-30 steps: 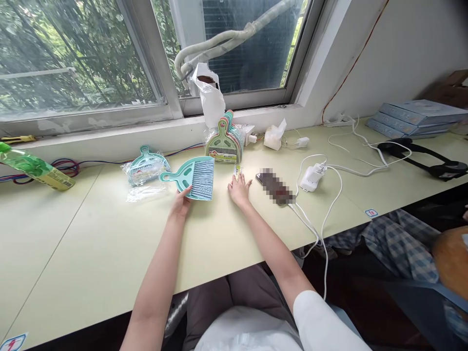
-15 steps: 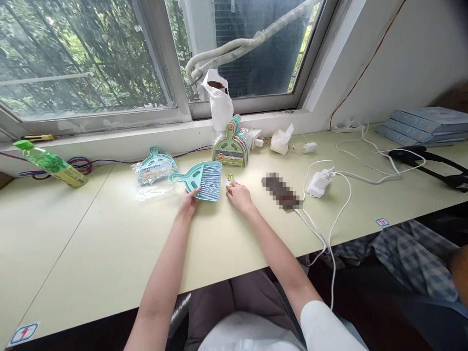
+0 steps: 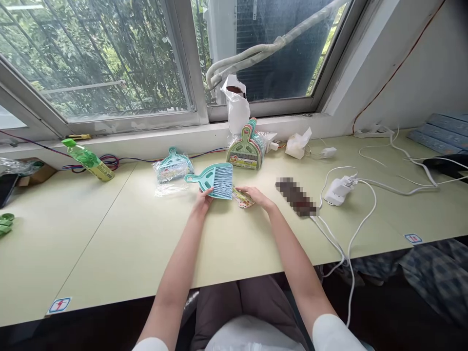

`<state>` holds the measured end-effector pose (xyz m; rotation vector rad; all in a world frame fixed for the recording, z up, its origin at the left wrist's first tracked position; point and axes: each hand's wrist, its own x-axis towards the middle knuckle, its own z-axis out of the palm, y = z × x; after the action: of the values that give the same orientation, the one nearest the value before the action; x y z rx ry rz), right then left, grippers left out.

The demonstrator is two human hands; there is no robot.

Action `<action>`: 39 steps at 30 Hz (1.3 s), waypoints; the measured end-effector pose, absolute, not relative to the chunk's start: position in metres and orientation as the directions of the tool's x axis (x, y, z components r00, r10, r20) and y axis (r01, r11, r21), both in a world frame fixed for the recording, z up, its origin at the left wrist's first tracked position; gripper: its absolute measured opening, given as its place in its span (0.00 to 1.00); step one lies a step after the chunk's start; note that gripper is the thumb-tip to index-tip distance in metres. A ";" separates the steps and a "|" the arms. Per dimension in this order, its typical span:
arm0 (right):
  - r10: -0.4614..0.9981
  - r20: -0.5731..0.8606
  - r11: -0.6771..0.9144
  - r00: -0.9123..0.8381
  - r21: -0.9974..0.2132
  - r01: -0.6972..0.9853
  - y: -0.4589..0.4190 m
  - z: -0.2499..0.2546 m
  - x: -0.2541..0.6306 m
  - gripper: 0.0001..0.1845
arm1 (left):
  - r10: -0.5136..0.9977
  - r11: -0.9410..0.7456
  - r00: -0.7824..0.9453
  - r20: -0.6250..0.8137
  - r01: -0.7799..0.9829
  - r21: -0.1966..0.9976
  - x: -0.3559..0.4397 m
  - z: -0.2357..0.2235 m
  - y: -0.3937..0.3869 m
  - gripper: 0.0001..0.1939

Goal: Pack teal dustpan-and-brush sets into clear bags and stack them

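Note:
A teal mini brush point(image 3: 215, 179) with pale blue bristles lies flat on the pale green table point(image 3: 109, 243), handle pointing left. My left hand point(image 3: 203, 200) grips its near edge with closed fingers. My right hand point(image 3: 256, 196) sits just right of the brush, fingers pinched on a small printed label card point(image 3: 243, 198). A wrapped teal brush set point(image 3: 171, 167) lies to the left. A stack of wrapped coloured dustpan sets point(image 3: 246, 146) leans behind, near the window sill.
A green bottle point(image 3: 87, 161) lies at the left by coloured cables. A blurred phone point(image 3: 296, 197), white chargers point(image 3: 338, 189) and loose white cords lie to the right. A white bag point(image 3: 236, 105), a crumpled tissue point(image 3: 297, 143) and the window sill sit behind.
My right hand was flat and open on the table by the card; it has closed on the card and drawn it toward the brush. The left hand stays on the brush. The view shifted left.

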<state>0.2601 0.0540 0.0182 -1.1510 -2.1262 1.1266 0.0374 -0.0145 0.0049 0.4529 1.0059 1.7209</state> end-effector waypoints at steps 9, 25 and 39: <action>0.737 0.098 0.591 -0.669 -0.572 0.568 0.053 0.010 0.265 0.22 | 0.907 -0.118 -0.384 -0.171 -0.623 0.773 0.036 0.002 -0.013 0.19; 0.770 0.618 0.466 0.159 -0.715 0.521 0.038 0.039 0.257 0.25 | 0.930 -0.056 -0.339 -0.143 -0.516 0.855 0.044 0.006 -0.018 0.26; 0.841 0.288 0.540 -0.457 -0.449 0.711 0.010 0.018 0.208 0.30 | 0.943 -0.146 -0.333 -0.016 -0.454 0.879 0.052 0.012 -0.020 0.36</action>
<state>0.2082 0.0104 0.0176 -1.2578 -2.3034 0.3648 0.0525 -0.0205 0.0122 0.7012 1.0193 1.6910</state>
